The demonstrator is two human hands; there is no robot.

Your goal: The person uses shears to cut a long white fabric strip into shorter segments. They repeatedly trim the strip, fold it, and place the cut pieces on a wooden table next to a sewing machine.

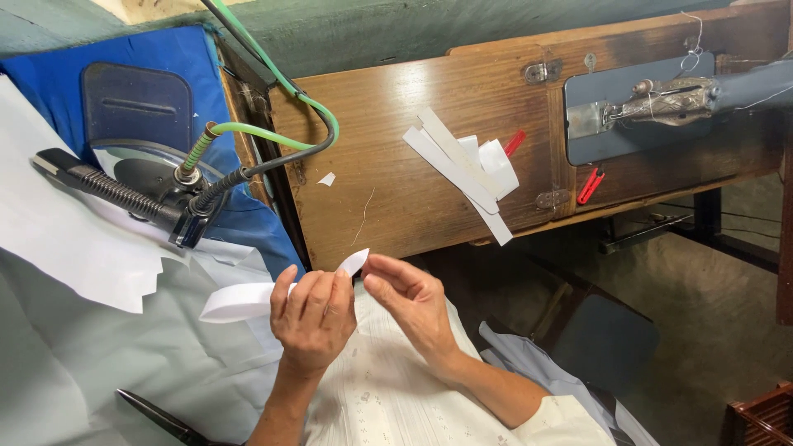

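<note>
Both hands hold one white fabric strip (239,300) in front of my lap. My left hand (312,318) wraps around its middle, with the long end sticking out to the left. My right hand (410,299) pinches the short rounded tip near the edge of the wooden sewing table (396,190). A white embroidered cloth (388,396) lies on my lap below the hands.
More white strips (462,161) lie piled on the table, with a red clip (514,142) and a red tool (590,185) nearby. The sewing machine (669,99) is at the right. A steam iron (140,186) with hoses sits on a blue pad at left. Black scissors (161,419) lie low left.
</note>
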